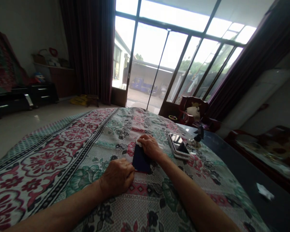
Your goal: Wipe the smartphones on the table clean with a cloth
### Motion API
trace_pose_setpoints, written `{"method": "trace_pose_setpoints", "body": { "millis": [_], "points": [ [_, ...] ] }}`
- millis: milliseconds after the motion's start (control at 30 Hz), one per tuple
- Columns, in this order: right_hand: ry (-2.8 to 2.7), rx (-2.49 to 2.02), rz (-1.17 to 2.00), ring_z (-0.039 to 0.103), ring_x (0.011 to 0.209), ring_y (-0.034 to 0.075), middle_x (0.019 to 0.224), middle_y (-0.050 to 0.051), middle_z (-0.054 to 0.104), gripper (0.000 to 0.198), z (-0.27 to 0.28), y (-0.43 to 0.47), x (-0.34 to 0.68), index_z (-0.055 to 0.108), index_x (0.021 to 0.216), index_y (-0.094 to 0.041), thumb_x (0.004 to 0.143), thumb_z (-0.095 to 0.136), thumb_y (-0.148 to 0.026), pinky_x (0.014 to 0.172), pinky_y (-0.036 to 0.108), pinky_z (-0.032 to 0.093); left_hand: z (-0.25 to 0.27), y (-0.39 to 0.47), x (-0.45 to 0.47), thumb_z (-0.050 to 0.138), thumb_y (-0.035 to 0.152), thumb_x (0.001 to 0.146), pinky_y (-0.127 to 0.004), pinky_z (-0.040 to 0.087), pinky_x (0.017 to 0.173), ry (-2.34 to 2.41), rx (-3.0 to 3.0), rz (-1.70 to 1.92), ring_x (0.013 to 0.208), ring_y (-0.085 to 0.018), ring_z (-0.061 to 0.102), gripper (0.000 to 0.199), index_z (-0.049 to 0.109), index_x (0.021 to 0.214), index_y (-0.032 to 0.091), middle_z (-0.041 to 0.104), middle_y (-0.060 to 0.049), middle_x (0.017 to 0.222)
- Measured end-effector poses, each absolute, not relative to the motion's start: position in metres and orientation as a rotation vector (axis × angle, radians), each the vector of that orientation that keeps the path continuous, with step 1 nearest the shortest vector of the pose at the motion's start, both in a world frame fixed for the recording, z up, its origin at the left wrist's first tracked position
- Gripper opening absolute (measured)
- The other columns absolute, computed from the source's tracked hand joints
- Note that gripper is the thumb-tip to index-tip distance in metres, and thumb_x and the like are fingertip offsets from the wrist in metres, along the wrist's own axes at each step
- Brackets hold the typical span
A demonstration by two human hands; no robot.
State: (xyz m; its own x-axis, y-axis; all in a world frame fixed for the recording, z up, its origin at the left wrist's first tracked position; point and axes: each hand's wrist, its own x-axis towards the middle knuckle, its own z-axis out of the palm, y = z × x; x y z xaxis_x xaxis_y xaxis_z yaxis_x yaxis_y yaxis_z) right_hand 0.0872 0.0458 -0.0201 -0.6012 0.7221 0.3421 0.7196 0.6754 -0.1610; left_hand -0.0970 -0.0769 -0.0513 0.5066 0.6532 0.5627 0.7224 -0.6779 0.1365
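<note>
A dark blue, flat, book-like thing (140, 161) lies on the patterned tablecloth (87, 158), with a thin reddish line along its near edge. My left hand (118, 177) rests on the cloth, fingers curled closed at the near left corner of the blue book. Over the book's far end is my right hand (150, 146), its fingers bunched on a crumpled white tissue (138, 142) pressed at the far edge. The right palm hides part of the book's right side.
Right of my right hand lies a tablet-like device (178, 144) on a pale case or box. Beyond it stands a small dark ornament (198, 133). A white crumpled paper (265, 191) lies on the dark surface at right. A wooden chair (193, 111) stands by the glass doors.
</note>
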Motion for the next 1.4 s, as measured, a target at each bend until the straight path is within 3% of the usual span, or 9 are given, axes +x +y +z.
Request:
{"method": "trace_pose_setpoints", "body": {
  "millis": [400, 933, 1400],
  "points": [
    [-2.649, -0.799, 0.201, 0.055, 0.102, 0.020, 0.114, 0.004, 0.065, 0.031, -0.015, -0.037, 0.111, 0.070, 0.110, -0.026, 0.088, 0.053, -0.012, 0.091, 0.035, 0.045, -0.051, -0.077, -0.097, 0.052, 0.014, 0.083, -0.031, 0.042, 0.061, -1.207, -2.639, -0.850, 0.064, -0.018, 0.057, 0.019, 0.060, 0.066, 0.018, 0.063, -0.002, 0.065],
    [-2.475, -0.993, 0.090, 0.064, 0.097, 0.019, 0.107, 0.006, 0.070, 0.032, -0.022, 0.063, 0.087, 0.074, 0.100, -0.023, 0.086, 0.051, -0.006, 0.092, 0.034, 0.047, -0.051, -0.077, -0.096, 0.052, 0.015, 0.083, -0.030, 0.044, 0.063, -1.226, -2.649, -0.799, 0.065, -0.018, 0.058, 0.019, 0.061, 0.066, 0.017, 0.064, -0.003, 0.066],
    [-2.414, -0.869, 0.082, 0.058, 0.099, 0.021, 0.107, 0.007, 0.067, 0.035, -0.032, 0.005, 0.128, 0.071, 0.105, -0.023, 0.085, 0.049, -0.004, 0.089, 0.038, 0.048, -0.052, -0.075, -0.095, 0.056, 0.014, 0.080, -0.030, 0.046, 0.063, -1.225, -2.627, -0.923, 0.064, -0.018, 0.059, 0.014, 0.063, 0.068, 0.017, 0.065, -0.003, 0.065]
  ]
}}
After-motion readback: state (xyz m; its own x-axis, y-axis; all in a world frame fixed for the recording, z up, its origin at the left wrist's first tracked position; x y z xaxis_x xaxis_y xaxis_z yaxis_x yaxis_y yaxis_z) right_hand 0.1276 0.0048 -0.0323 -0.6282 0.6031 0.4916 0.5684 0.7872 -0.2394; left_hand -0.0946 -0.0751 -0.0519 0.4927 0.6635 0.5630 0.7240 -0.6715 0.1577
